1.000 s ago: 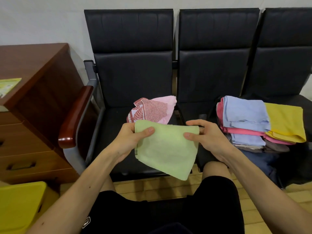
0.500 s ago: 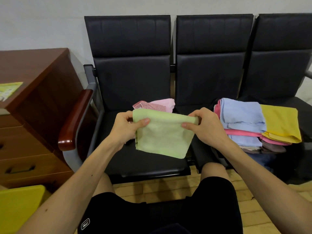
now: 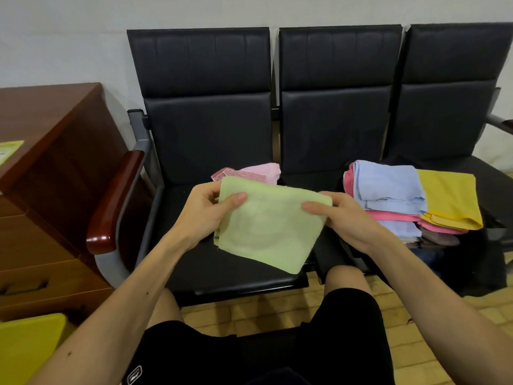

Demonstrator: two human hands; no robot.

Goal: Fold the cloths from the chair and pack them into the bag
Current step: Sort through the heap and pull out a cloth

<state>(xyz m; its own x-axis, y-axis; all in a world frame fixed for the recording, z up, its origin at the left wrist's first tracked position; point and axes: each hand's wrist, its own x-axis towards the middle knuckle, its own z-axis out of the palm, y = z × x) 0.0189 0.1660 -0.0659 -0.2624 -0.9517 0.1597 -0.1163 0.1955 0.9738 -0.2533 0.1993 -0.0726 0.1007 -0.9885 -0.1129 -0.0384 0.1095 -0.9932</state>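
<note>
Over the knees, the left hand (image 3: 205, 209) and right hand (image 3: 347, 218) pinch the green cloth (image 3: 266, 229) by its top corners, fingers (image 3: 236, 198) curled on it as a second ago. It remains a folded square, so packing likely comes next. Beyond, a pink cloth (image 3: 258, 170) waits on the chair (image 3: 194, 273); a folded pile (image 3: 388, 190) lies to the right.

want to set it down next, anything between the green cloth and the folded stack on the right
Nothing visible does. Left hand and right hand pinch the green cloth at its top corners; toward the folded stack lies only the right hand itself and black chair seat.
</note>
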